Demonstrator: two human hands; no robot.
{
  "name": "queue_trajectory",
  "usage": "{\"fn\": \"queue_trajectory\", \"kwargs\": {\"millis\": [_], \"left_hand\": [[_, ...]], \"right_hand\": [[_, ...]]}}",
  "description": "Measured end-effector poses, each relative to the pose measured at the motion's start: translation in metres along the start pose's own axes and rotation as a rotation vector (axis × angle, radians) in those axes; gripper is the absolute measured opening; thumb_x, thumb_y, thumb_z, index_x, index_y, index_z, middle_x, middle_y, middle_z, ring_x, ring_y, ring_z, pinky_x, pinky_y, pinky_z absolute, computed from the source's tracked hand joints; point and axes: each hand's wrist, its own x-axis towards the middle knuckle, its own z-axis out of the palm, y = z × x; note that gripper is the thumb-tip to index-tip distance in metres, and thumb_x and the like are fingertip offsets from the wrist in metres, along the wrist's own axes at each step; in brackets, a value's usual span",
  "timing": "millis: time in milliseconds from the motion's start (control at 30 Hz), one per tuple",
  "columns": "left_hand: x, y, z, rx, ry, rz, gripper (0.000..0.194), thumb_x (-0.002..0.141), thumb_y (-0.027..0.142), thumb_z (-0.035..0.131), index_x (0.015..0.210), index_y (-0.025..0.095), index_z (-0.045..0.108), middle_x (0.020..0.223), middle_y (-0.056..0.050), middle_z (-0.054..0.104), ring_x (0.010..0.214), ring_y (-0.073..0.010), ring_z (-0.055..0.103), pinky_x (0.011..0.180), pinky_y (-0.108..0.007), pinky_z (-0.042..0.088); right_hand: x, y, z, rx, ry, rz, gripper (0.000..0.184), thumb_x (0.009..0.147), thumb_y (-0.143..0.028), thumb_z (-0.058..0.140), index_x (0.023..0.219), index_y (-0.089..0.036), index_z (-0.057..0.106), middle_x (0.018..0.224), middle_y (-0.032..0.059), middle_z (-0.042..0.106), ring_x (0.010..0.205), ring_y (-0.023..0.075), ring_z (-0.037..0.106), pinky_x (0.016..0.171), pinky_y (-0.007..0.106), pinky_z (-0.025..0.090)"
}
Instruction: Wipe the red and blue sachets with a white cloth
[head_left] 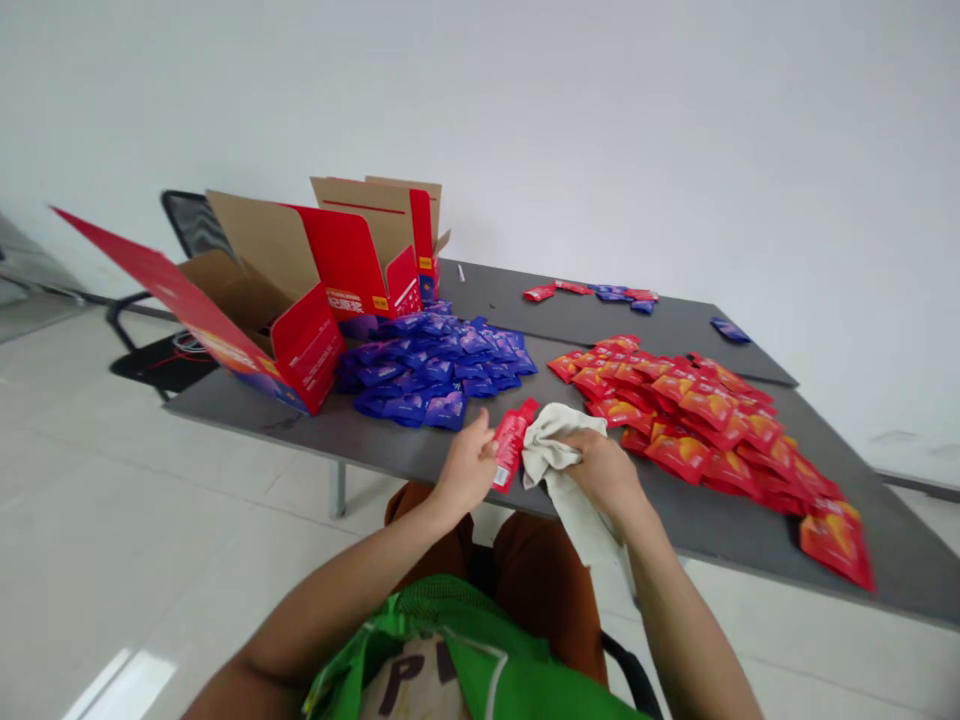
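Both bare forearms reach forward from the bottom of the head view, the left arm (330, 610) slanting in from the lower left and the right arm (686, 620) rising from the lower right, with both wrists slightly bent. The left hand (466, 468) sits just left of centre, its fingers (486, 440) closed in a pinch and pointing toward the right hand (604, 475). That hand's curled fingers face back toward the pinch, close beside it but not touching.
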Motion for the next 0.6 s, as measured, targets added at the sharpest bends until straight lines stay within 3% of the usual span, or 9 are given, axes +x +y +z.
{"fn": "queue_trajectory", "kwargs": {"millis": [100,167,233,333,400,500,600], "left_hand": [[-0.001,0.005,-0.009,0.322,0.039,0.261,0.083,0.073,0.005,0.051,0.15,0.021,0.024,0.128,-0.007,0.06,0.123,-0.0256,0.05,0.109,-0.041,0.033],[-0.006,-0.001,-0.007,0.484,0.036,0.433,0.074,0.078,0.006,0.043,0.149,0.023,0.029,0.137,-0.004,0.053,0.129,-0.0227,0.044,0.115,-0.04,0.025],[-0.015,-0.013,0.0,0.593,-0.046,0.571,0.061,0.083,0.01,0.037,0.143,0.023,0.042,0.141,-0.003,0.049,0.133,-0.0206,0.04,0.118,-0.039,0.017],[-0.032,-0.034,0.014,0.71,-0.249,0.629,0.052,0.088,0.019,0.04,0.138,0.02,0.048,0.144,-0.006,0.045,0.138,-0.0228,0.033,0.12,-0.041,0.008],[-0.041,-0.042,0.016,0.731,-0.278,0.616,0.057,0.087,0.026,0.046,0.143,0.018,0.04,0.151,-0.007,0.033,0.143,-0.0257,0.021,0.119,-0.044,0.006],[-0.045,-0.045,0.004,0.685,-0.031,0.671,0.064,0.084,0.032,0.05,0.144,0.017,0.034,0.156,-0.008,0.021,0.144,-0.0294,0.014,0.117,-0.048,0.012],[-0.036,-0.052,-0.015,0.673,0.235,0.81,0.046,0.083,0.026,0.045,0.128,0.018,0.049,0.139,-0.012,0.048,0.136,-0.0285,0.033,0.111,-0.047,0.024]], "right_hand": [[0.001,0.008,-0.019,-0.024,0.125,0.026,0.018,0.077,-0.023,0.064,0.092,-0.023,0.074,0.093,0.0059,0.065,0.078,0.0168,0.06,0.068,0.024,0.042],[-0.004,0.005,-0.034,0.122,0.237,-0.062,0.015,0.077,-0.025,0.064,0.087,-0.02,0.074,0.092,0.0042,0.064,0.079,0.0156,0.059,0.069,0.023,0.042],[-0.013,-0.001,-0.047,0.249,0.342,-0.14,0.013,0.078,-0.028,0.064,0.083,-0.019,0.073,0.088,0.0032,0.063,0.078,0.0148,0.058,0.068,0.023,0.042],[-0.025,-0.009,-0.06,0.307,0.466,-0.18,0.013,0.078,-0.029,0.066,0.082,-0.019,0.073,0.085,0.0028,0.061,0.076,0.0146,0.057,0.065,0.023,0.042],[-0.03,-0.011,-0.063,0.31,0.468,-0.185,0.013,0.077,-0.028,0.067,0.086,-0.02,0.074,0.086,0.0028,0.061,0.076,0.0147,0.057,0.065,0.023,0.042],[-0.03,-0.014,-0.058,0.277,0.419,-0.175,0.017,0.078,-0.027,0.067,0.093,-0.022,0.074,0.087,0.0031,0.06,0.078,0.0146,0.057,0.066,0.023,0.042],[-0.025,-0.029,-0.041,0.22,0.356,-0.147,0.022,0.081,-0.028,0.066,0.101,-0.025,0.073,0.093,0.0034,0.06,0.08,0.0142,0.057,0.069,0.023,0.042]]}}
